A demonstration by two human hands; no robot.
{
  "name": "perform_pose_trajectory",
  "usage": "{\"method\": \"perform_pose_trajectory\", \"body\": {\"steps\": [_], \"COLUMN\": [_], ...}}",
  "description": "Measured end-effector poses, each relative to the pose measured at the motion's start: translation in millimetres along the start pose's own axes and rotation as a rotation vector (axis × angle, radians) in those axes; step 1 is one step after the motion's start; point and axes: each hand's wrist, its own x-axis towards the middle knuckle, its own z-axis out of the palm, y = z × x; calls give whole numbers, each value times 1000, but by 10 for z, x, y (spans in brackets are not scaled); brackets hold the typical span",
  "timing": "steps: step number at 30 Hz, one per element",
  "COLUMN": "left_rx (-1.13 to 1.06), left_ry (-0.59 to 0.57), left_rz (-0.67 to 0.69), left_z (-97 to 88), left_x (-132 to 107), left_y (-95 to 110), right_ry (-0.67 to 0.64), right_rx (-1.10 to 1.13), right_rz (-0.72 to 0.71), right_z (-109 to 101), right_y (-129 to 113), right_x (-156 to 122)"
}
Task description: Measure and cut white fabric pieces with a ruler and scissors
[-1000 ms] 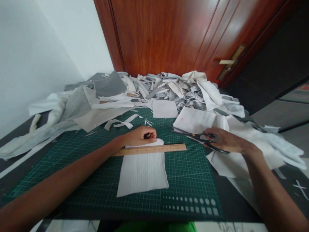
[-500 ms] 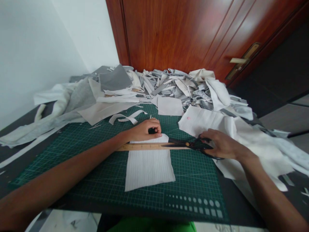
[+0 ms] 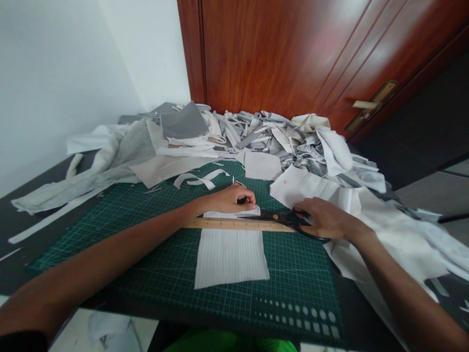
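Observation:
A white ribbed fabric piece (image 3: 230, 254) lies on the green cutting mat (image 3: 139, 254), with a wooden ruler (image 3: 223, 224) across its upper part. My left hand (image 3: 231, 199) rests at the fabric's top edge just above the ruler, fingers curled round a small dark object I cannot make out. My right hand (image 3: 322, 218) grips the handles of black scissors (image 3: 273, 216); their blades point left, along the ruler's right half, toward the fabric's upper right corner.
A big heap of grey and white fabric offcuts (image 3: 271, 139) fills the back of the mat and spills right. Loose white strips (image 3: 200, 178) lie behind my left hand. A brown wooden door (image 3: 286, 54) with a handle (image 3: 364, 105) stands behind; a white wall is at left.
My right hand brought the scissors left from the white fabric pile onto the ruler's right end, blades now reaching the fabric piece. The left hand stayed put.

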Motion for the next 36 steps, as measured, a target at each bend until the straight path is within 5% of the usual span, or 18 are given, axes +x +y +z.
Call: {"method": "perform_pose_trajectory", "body": {"steps": [9,36], "left_rx": [-33,-52], "left_ry": [24,3], "left_rz": [8,19], "left_z": [28,0], "left_x": [-9,26], "left_y": [-24,36], "right_ry": [-62,59], "right_rx": [-64,-193], "right_rz": [-1,-69], "right_z": [-53,79], "right_y": [-29,167], "right_x": [54,99]}}
